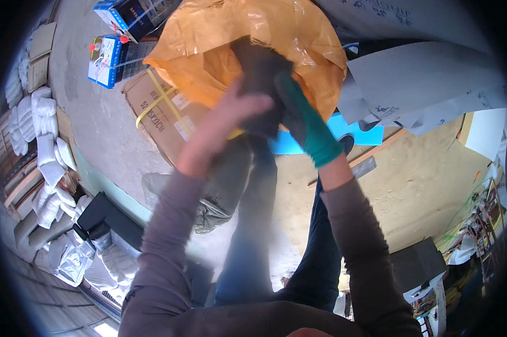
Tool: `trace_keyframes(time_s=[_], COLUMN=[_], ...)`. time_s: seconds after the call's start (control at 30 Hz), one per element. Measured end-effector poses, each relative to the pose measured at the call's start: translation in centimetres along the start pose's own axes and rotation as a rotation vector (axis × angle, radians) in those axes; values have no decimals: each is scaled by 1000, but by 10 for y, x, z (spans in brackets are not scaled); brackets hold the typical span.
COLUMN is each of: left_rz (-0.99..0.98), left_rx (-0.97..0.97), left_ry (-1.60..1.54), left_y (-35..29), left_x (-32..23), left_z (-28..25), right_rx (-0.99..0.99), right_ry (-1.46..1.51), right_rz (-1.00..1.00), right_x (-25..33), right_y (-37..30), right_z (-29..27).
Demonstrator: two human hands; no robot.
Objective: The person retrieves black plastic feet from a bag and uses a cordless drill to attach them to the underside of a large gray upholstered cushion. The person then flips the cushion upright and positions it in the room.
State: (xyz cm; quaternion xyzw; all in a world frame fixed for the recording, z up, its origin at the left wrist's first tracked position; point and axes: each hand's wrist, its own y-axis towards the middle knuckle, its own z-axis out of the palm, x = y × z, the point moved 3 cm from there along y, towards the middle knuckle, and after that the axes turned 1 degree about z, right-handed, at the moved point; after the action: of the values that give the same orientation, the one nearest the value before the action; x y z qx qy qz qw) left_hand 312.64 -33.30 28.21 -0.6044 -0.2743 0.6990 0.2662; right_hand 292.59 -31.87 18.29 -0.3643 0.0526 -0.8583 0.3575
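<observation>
In the head view, a dark piece [258, 59] is held up between the two hands, in front of the crumpled orange bag [312, 25]. Its far end is set against the bag's folds; whether it is inside the mouth or only in front of it cannot be told. Its long axis is run roughly away from the body, with the far end leaned a little to the left. The piece is reached by both hands, so neither can be called clearly nearer.

Its left edge is met by the bare left hand [226, 115], the thumb being laid across the near face. This hand is blurred and its other fingertips are not shown clearly, so how tightly they are closed cannot be told. The right edge is flanked by the right hand [307, 121], by which a green glove with a dark palm is worn. Its fingers are pointed away from the body along the piece; their bend is lost where dark glove and dark piece are merged.

Below and left of the bag, a strapped carton [155, 112] is seen, and a bright blue sheet [369, 132] is seen beyond the gloved wrist.
</observation>
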Motion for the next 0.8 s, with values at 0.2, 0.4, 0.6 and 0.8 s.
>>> trace_keyframes(time_s=[0.2, 0.4, 0.6, 0.8], left_rz=[247, 137, 241, 295], left_rx=[118, 200, 254, 7], left_ry=[258, 1009, 1747, 1645], left_y=[-41, -6, 175, 209], left_x=[11, 19, 36, 130], left_z=[70, 47, -21, -74], right_rx=[-356, -310, -435, -517], right_ry=[525, 574, 568, 492], right_rz=[341, 138, 127, 213], right_x=[2, 5, -30, -41], right_y=[-89, -100, -106, -147], right_z=[-22, -41, -87, -92])
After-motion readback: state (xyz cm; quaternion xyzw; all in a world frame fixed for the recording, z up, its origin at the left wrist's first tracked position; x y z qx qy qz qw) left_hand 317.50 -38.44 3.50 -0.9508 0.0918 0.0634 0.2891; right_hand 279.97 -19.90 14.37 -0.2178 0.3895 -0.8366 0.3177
